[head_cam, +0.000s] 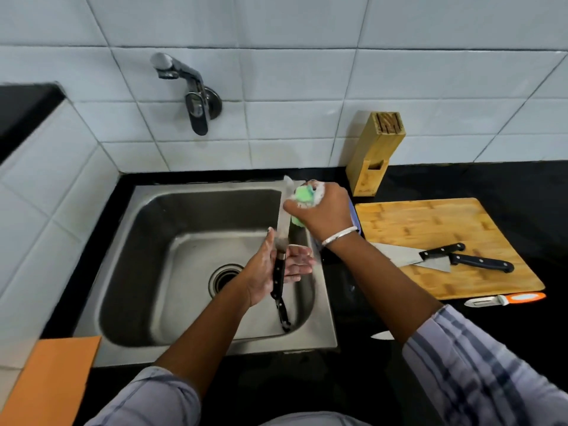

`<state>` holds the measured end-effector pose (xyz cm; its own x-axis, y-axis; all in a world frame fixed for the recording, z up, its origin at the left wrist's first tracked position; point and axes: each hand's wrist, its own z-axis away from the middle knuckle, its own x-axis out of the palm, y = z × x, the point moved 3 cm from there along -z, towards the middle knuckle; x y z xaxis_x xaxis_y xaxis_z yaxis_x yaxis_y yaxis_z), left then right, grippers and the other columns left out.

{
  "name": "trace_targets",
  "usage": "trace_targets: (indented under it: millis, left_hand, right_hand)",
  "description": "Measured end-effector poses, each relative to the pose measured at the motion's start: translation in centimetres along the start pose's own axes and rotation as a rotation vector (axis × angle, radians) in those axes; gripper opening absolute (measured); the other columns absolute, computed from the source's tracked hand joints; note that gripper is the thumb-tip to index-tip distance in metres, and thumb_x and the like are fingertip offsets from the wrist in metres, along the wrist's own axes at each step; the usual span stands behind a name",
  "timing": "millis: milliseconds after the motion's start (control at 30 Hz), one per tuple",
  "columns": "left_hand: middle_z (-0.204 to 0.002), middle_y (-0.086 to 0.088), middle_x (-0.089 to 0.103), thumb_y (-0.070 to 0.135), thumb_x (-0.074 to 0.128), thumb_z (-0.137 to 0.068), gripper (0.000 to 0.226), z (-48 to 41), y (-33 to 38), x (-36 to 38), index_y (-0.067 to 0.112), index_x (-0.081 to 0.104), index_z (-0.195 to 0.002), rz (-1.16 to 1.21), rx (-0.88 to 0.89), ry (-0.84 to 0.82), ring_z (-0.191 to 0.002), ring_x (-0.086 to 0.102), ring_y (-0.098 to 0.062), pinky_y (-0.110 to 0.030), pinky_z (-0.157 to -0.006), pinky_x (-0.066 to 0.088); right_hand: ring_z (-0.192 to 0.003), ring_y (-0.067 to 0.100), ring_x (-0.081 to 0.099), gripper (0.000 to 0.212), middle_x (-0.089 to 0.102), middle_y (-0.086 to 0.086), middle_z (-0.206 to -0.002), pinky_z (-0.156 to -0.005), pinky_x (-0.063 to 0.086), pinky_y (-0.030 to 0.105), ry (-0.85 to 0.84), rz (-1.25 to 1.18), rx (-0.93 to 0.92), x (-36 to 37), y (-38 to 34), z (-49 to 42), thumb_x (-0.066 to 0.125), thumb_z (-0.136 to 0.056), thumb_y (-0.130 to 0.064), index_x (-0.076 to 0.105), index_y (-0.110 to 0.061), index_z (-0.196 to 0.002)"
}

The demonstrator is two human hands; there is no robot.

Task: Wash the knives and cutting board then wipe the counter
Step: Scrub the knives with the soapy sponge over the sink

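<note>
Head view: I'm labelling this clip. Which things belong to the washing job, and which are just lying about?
In the job: knife in left hand, green sponge in right hand, sink, cutting board, two knives on it.
Lying about: knife block, peeler.

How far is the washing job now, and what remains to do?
Nothing looks finished yet. In hand: the left hand holds one knife over the sink while the right hand rubs its blade with a soapy sponge. Left: two knives lying on the cutting board, the board itself, then wiping the counter.
</note>
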<state>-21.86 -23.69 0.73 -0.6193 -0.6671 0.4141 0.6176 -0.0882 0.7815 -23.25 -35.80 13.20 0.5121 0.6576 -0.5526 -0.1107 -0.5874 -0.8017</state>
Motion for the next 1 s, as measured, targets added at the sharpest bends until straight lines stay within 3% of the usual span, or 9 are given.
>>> trace_targets:
  millis: [100,167,267,333,400,467,567,800,1000]
  left_hand:
    - [-0.060,0.000,0.043,0.069,0.016,-0.091,0.069,1.1,0.3,-1.2,0.015,0.054,-0.074,0.039,0.080,0.105,-0.054,0.040,-0.016,-0.030,-0.061,0.040]
    - [-0.057,0.003,0.031,0.067,0.019,-0.093,0.060,1.6,0.3,-2.2,0.018,0.045,-0.071,0.073,0.086,0.181,-0.048,0.023,-0.011,-0.024,-0.046,0.026]
    - [-0.055,0.005,0.032,0.062,0.022,-0.096,0.054,2.2,0.4,-3.5,0.020,0.041,-0.069,0.152,0.066,0.276,-0.043,0.021,-0.008,-0.020,-0.040,0.019]
    - [-0.055,0.004,0.035,0.062,0.023,-0.096,0.055,2.3,0.5,-3.5,0.020,0.042,-0.067,0.116,0.050,0.321,-0.043,0.024,-0.008,-0.021,-0.040,0.020]
    - [-0.055,0.003,0.039,0.064,0.021,-0.095,0.059,2.6,0.6,-3.5,0.019,0.044,-0.066,0.030,0.029,0.382,-0.045,0.028,-0.009,-0.022,-0.044,0.021]
    - [-0.053,0.002,0.040,0.067,0.016,-0.094,0.065,2.9,0.7,-3.5,0.017,0.044,-0.062,-0.030,0.000,0.435,-0.044,0.029,-0.009,-0.022,-0.046,0.020]
    - [-0.050,0.002,0.037,0.074,0.010,-0.088,0.072,3.2,0.6,-3.4,0.017,0.040,-0.055,-0.113,-0.097,0.473,-0.042,0.026,-0.009,-0.021,-0.044,0.018]
    - [-0.044,0.007,0.027,0.083,0.005,-0.078,0.073,2.6,1.1,-2.2,0.019,0.034,-0.060,-0.108,-0.169,0.399,-0.035,0.016,-0.007,-0.013,-0.037,0.012]
    - [-0.044,0.007,0.031,0.084,0.008,-0.077,0.071,2.6,2.0,-3.0,0.020,0.031,-0.055,-0.153,-0.135,0.455,-0.034,0.018,-0.006,-0.016,-0.040,0.014]
  right_hand:
    - [-0.067,0.019,0.066,0.021,0.068,0.007,-0.069,-0.066,0.056,0.035,0.041,-0.207,0.281,2.9,2.0,-0.9,0.077,-0.070,-0.025,0.067,-0.007,-0.070]
    - [-0.075,0.023,0.067,0.030,0.069,0.006,-0.076,-0.071,0.055,0.036,0.074,-0.317,0.452,4.5,3.2,-0.4,0.074,-0.077,-0.038,0.067,-0.010,-0.079]
    - [-0.069,0.017,0.059,0.042,0.058,0.001,-0.073,-0.069,0.043,0.027,0.093,-0.406,0.553,6.6,3.8,1.5,0.062,-0.083,-0.053,0.057,-0.011,-0.086]
    - [-0.069,0.016,0.060,0.043,0.060,0.001,-0.071,-0.071,0.048,0.029,-0.066,-0.527,0.616,8.6,3.4,3.0,0.052,-0.087,-0.059,0.056,-0.018,-0.076]
    - [-0.086,0.025,0.067,0.043,0.070,0.011,-0.088,-0.087,0.052,0.037,-0.218,-0.715,0.727,10.2,3.0,4.3,0.044,-0.094,-0.053,0.065,-0.017,-0.081]
    - [-0.092,0.028,0.064,0.028,0.068,0.014,-0.099,-0.089,0.050,0.039,-0.252,-0.754,0.719,10.6,2.9,5.2,0.046,-0.098,-0.031,0.068,-0.013,-0.099]
    - [-0.087,0.026,0.066,0.021,0.069,0.012,-0.099,-0.081,0.053,0.036,-0.267,-0.431,0.552,10.2,3.9,5.6,0.056,-0.090,-0.004,0.063,-0.004,-0.110]
    - [-0.075,0.021,0.062,0.021,0.064,0.007,-0.085,-0.064,0.054,0.024,0.117,-0.505,0.591,6.7,4.3,-1.5,0.071,-0.081,-0.007,0.056,-0.009,-0.095]
    - [-0.087,0.020,0.068,0.040,0.069,0.008,-0.099,-0.076,0.057,0.030,-0.215,-0.368,0.591,9.9,3.8,3.0,0.078,-0.071,-0.002,0.061,-0.006,-0.107]
